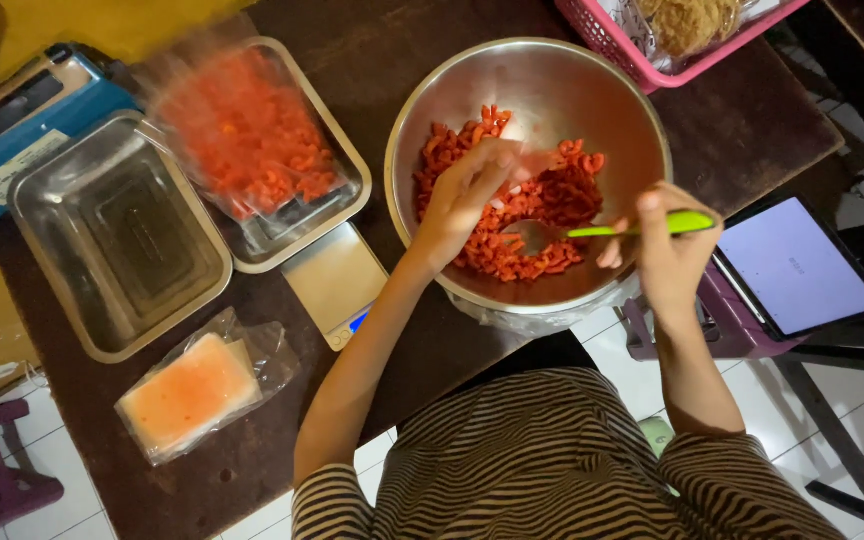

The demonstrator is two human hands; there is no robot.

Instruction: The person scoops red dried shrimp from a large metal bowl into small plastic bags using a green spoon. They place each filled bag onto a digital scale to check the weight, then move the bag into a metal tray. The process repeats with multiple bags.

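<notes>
A large steel bowl (552,80) on the dark table holds red-orange macaroni-shaped snack pieces (512,255). My left hand (462,195) reaches into the bowl and rests on the snacks, fingers loosely curled; whether it holds any I cannot tell. My right hand (667,250) at the bowl's right rim grips a spoon with a green handle (652,225), its metal end lying in the snacks. A clear bag of the same red snacks (247,135) lies in a steel tray (347,200) on a small digital scale (337,285).
An empty steel tray (42,250) sits left of the scale, a blue heat sealer (12,130) behind it. A plastic pouch with orange powder (192,395) lies near the table's front. A pink basket (642,60) stands behind the bowl; a tablet (802,265) rests at right.
</notes>
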